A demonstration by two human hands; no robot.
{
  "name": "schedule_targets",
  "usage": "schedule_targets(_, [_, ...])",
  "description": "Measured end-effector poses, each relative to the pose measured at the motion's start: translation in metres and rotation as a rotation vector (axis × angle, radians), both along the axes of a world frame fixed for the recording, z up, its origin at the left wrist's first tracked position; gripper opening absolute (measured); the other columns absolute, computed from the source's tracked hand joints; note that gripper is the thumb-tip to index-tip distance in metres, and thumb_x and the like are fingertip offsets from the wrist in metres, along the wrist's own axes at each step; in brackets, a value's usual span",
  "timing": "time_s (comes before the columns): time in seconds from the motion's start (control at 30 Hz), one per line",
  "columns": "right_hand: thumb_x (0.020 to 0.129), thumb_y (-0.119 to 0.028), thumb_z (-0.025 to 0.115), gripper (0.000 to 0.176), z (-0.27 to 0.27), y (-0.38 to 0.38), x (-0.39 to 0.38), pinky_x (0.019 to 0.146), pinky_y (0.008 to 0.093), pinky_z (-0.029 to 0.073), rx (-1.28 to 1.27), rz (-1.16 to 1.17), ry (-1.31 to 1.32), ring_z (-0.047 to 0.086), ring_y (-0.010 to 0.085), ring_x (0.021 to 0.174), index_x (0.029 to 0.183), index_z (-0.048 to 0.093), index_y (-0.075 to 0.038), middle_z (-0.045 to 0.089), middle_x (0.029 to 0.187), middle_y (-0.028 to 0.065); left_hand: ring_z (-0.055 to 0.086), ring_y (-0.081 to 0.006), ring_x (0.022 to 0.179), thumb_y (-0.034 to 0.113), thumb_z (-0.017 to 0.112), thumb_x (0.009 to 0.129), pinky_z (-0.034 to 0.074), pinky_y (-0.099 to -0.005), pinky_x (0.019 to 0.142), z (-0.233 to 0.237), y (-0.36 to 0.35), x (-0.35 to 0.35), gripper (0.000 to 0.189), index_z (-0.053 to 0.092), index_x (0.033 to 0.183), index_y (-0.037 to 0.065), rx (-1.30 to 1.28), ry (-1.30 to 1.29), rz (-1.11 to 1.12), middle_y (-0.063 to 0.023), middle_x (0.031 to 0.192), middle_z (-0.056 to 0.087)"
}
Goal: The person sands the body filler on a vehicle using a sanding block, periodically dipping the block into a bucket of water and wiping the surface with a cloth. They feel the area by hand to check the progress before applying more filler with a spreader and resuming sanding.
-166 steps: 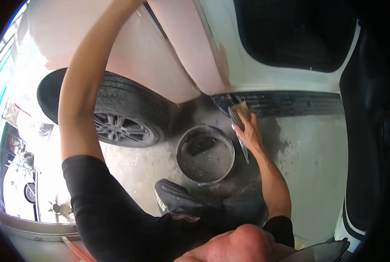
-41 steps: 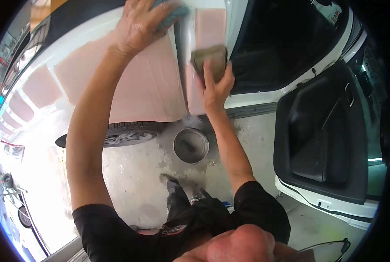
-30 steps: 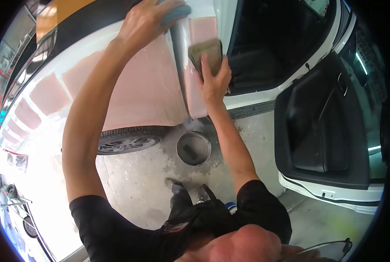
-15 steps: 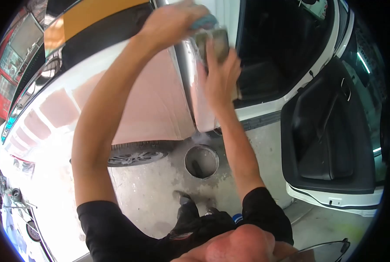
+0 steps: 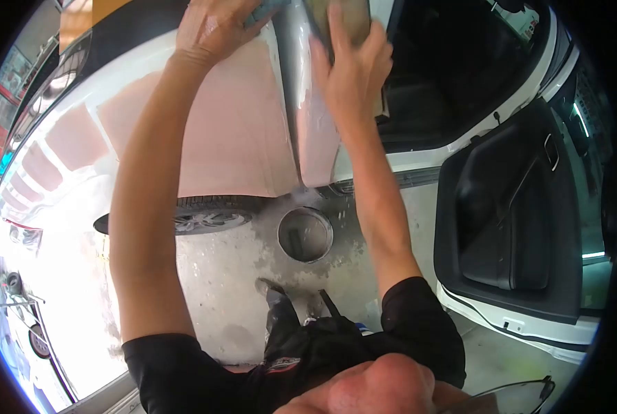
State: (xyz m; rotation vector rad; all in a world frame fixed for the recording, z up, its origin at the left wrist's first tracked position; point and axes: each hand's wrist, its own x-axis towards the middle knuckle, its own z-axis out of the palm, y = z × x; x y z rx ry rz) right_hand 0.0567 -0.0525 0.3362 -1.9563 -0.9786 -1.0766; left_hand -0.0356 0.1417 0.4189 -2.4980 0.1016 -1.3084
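- Your right hand (image 5: 350,72) lies almost flat, with the fingers spread and nearly straight. It presses a tan block (image 5: 341,19) against the rear edge of the pink panel (image 5: 232,138), just beside the door opening.
- Your left hand (image 5: 215,27) is a little to the left on the same panel. Its fingers are curved over a blue sponge (image 5: 265,7), of which only a corner shows at the top of the view.
- The block seems to be held only by the pressure of flat fingers. I think it can slide out if the panel is wet, and fall toward the bucket (image 5: 305,234) or the floor (image 5: 218,290).
- The block sits right on the edge of the panel. If you tilt it there, the corner may cut through the pink coat.
- Both arms reach high and your shoe (image 5: 272,293) is near the bucket. A step forward without looking may knock it.
- The panel has a dull pink coat, with a grey shiny strip along its rear edge. The body around it is white.
- The floor is rough concrete with darker patches around the bucket, which look damp.
- The bucket stands below the panel edge, beside the tyre (image 5: 205,214). Something dark lies in it, but I cannot tell what.
- The open door (image 5: 508,214) stands at the right, well apart from both hands. Very strong light comes from the left.
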Motion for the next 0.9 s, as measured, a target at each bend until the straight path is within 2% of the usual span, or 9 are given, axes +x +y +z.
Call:
schedule_targets(0.17, [0.089, -0.03, 0.075, 0.067, -0.117, -0.024, -0.008, 0.093, 0.0534, 0.041, 0.013, -0.014, -0.141, 0.048, 0.0473, 0.112, 0.151, 0.05, -0.025, 0.04, 0.137, 0.0305, 0.058, -0.0321, 0.112, 0.008, 0.084, 0.065, 0.047, -0.0451, 0.095, -0.001, -0.005, 0.001, 0.055, 0.068, 0.118, 0.016, 0.001, -0.03, 0.036, -0.0138, 0.12, 0.06])
schedule_targets(0.27, [0.085, -0.03, 0.079, 0.074, -0.038, -0.01, -0.007, 0.09, 0.0536, 0.042, -0.054, -0.024, -0.071, 0.048, 0.0484, 0.111, 0.152, 0.048, -0.03, 0.038, 0.14, 0.0337, 0.058, -0.0316, 0.111, 0.009, 0.084, 0.067, 0.048, -0.0452, 0.094, -0.003, -0.002, 0.005, 0.053, 0.068, 0.117, 0.016, -0.006, -0.062, 0.001, -0.0129, 0.119, 0.06])
schedule_targets(0.33, [0.083, -0.028, 0.08, 0.075, -0.016, 0.0, -0.001, 0.089, 0.0541, 0.042, -0.037, 0.01, -0.028, 0.049, 0.0485, 0.11, 0.151, 0.048, -0.031, 0.038, 0.141, 0.0347, 0.059, -0.0313, 0.11, 0.009, 0.084, 0.07, 0.048, -0.0449, 0.094, -0.005, 0.001, 0.008, 0.049, 0.068, 0.116, 0.016, -0.005, -0.1, -0.037, -0.0125, 0.118, 0.061])
schedule_targets(0.4, [0.084, -0.028, 0.08, 0.071, -0.009, 0.002, -0.002, 0.088, 0.0536, 0.042, -0.007, 0.033, -0.001, 0.05, 0.0477, 0.109, 0.149, 0.05, -0.03, 0.039, 0.139, 0.0341, 0.058, -0.0313, 0.11, 0.009, 0.083, 0.072, 0.048, -0.0447, 0.095, -0.006, -0.004, 0.005, 0.047, 0.068, 0.115, 0.016, -0.043, -0.096, -0.018, -0.0122, 0.118, 0.061])
schedule_targets(0.5, [0.087, -0.031, 0.077, 0.07, -0.099, -0.016, -0.011, 0.086, 0.0508, 0.043, 0.052, -0.029, -0.134, 0.049, 0.0447, 0.103, 0.15, 0.049, -0.03, 0.042, 0.133, 0.0302, 0.058, -0.0314, 0.111, 0.009, 0.083, 0.072, 0.048, -0.0448, 0.096, -0.001, -0.009, 0.002, 0.046, 0.068, 0.115, 0.016, -0.056, -0.065, 0.039, -0.0117, 0.118, 0.06])
schedule_targets(0.63, [0.087, -0.031, 0.077, 0.069, -0.076, -0.019, -0.011, 0.085, 0.0506, 0.044, 0.017, -0.034, -0.104, 0.05, 0.0452, 0.103, 0.15, 0.049, -0.029, 0.043, 0.132, 0.0304, 0.057, -0.0318, 0.113, 0.008, 0.084, 0.071, 0.048, -0.0445, 0.097, -0.005, -0.003, 0.005, 0.05, 0.067, 0.117, 0.017, -0.035, -0.068, 0.031, -0.0114, 0.12, 0.059])
schedule_targets(0.7, [0.086, -0.031, 0.078, 0.069, -0.013, -0.004, -0.003, 0.086, 0.0503, 0.044, -0.021, -0.045, -0.007, 0.05, 0.0461, 0.106, 0.15, 0.051, -0.028, 0.042, 0.133, 0.0316, 0.057, -0.0315, 0.113, 0.008, 0.084, 0.07, 0.049, -0.044, 0.097, -0.01, 0.004, 0.008, 0.052, 0.066, 0.118, 0.017, -0.032, -0.116, -0.014, -0.011, 0.12, 0.06])
schedule_targets(0.8, [0.084, -0.028, 0.079, 0.067, -0.018, -0.001, 0.0, 0.085, 0.052, 0.043, 0.045, -0.015, -0.039, 0.051, 0.0461, 0.104, 0.146, 0.053, -0.027, 0.041, 0.134, 0.032, 0.058, -0.0304, 0.113, 0.008, 0.085, 0.07, 0.05, -0.0436, 0.095, -0.012, -0.004, 0.003, 0.051, 0.066, 0.116, 0.017, -0.054, -0.086, 0.016, -0.0099, 0.12, 0.06])
schedule_targets(0.9, [0.086, -0.03, 0.078, 0.067, -0.131, -0.021, -0.013, 0.088, 0.0512, 0.043, 0.084, 0.003, -0.122, 0.05, 0.0459, 0.107, 0.147, 0.053, -0.027, 0.041, 0.136, 0.0328, 0.06, -0.0298, 0.11, 0.014, 0.084, 0.073, 0.05, -0.0429, 0.093, -0.008, 0.001, 0.01, 0.046, 0.068, 0.117, 0.018, 0.013, -0.136, -0.039, -0.0088, 0.117, 0.061])
